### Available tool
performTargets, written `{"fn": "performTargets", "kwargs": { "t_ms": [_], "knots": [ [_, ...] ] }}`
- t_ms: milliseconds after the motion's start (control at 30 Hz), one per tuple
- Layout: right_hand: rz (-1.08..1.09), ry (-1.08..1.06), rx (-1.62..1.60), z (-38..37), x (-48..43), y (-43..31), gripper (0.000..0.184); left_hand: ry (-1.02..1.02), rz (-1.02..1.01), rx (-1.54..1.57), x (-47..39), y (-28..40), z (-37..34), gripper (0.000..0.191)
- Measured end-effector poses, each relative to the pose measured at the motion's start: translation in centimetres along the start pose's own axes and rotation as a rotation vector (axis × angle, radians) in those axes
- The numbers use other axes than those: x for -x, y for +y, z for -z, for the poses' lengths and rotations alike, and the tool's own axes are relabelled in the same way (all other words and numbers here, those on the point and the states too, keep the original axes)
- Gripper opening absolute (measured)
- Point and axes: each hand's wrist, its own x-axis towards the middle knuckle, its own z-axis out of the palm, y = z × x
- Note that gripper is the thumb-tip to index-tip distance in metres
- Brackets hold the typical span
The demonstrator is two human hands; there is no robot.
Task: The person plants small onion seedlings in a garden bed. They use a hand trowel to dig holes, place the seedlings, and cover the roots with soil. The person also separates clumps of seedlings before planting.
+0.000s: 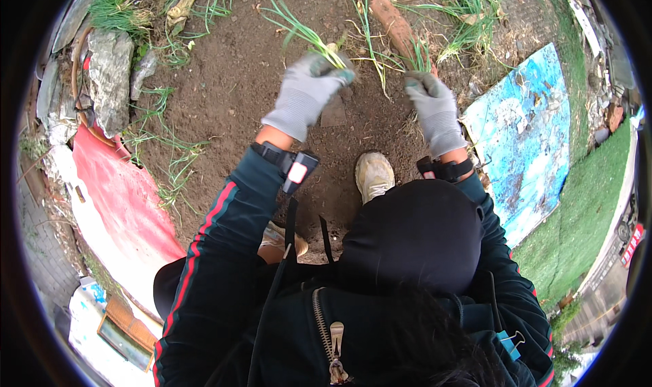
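Note:
My left hand [316, 89], in a grey knit glove, grips a small bunch of green onion shoots [300, 27]. Their green leaves point up and to the left, and the pale ends lie by my thumb. My right hand [432, 101], gloved alike, is closed around another short bunch of green shoots [419, 54]; leaves show above the fingers and dry roots [410, 123] hang below. Both gloves are slightly blurred. Between my hands, loose onion shoots [376, 50] with yellowed strands lie on the brown soil [229, 91].
A reddish brick edging [397, 25] runs beyond my right hand, beside a larger onion clump [471, 25]. A weathered blue board [524, 127] lies right, a red sheet [122, 183] left. Rocks [109, 76] and more clumps [119, 10] stand upper left. My shoe [374, 175] is on the soil.

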Motion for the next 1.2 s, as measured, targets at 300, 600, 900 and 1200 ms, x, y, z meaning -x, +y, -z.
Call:
{"fn": "performTargets", "kwargs": {
  "t_ms": [300,600,900,1200],
  "knots": [
    [0.145,-0.106,1.026,-2.3,-2.8,2.2,0.033,-0.234,0.216,0.178,-1.4,-1.1,1.7,0.022],
    [-0.237,-0.319,-0.211,-0.7,-1.5,-0.3,0.035,-0.305,0.395,0.369,-0.6,-2.9,-0.3,0.028],
    [-0.2,-0.35,-0.298,-2.4,0.1,-0.5,0.021,-0.263,0.372,0.425,-0.3,-2.7,-1.9,0.021],
    [-0.335,-0.308,-0.596,-2.4,0.5,0.7,0.023,-0.23,0.399,0.586,-0.6,-3.8,-1.2,0.02]
  ]
}}
